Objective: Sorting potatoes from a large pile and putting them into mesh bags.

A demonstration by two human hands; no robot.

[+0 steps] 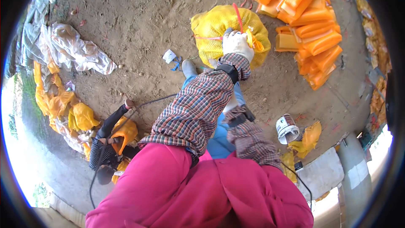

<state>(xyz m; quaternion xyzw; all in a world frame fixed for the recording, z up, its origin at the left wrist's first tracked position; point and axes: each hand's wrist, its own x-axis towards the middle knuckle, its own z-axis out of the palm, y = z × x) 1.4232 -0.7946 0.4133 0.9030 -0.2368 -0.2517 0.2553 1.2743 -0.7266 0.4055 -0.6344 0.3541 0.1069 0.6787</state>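
Note:
A full yellow mesh sack (212,22) sits on the dirt floor before me, with red cord (238,17) running over it. Its gathered yellow neck (258,45) sticks out on the right. My left hand (236,42), in a whitish work glove, is closed on the top of the sack, beside the neck and the cord. Lower down, my right hand (231,103) is also gloved and mostly covered by my left forearm. Whether its fingers hold anything is hidden. A grey shoe (189,68) of mine stands left of the sack.
Folded orange mesh bags (316,34) lie stacked at right. A white bucket (286,128) lies tipped near a loose yellow bag (308,139). Plastic sheeting (72,49) spreads at left. A co-worker (106,148) is at lower left among yellow bags. A dark cable (148,102) crosses nearby.

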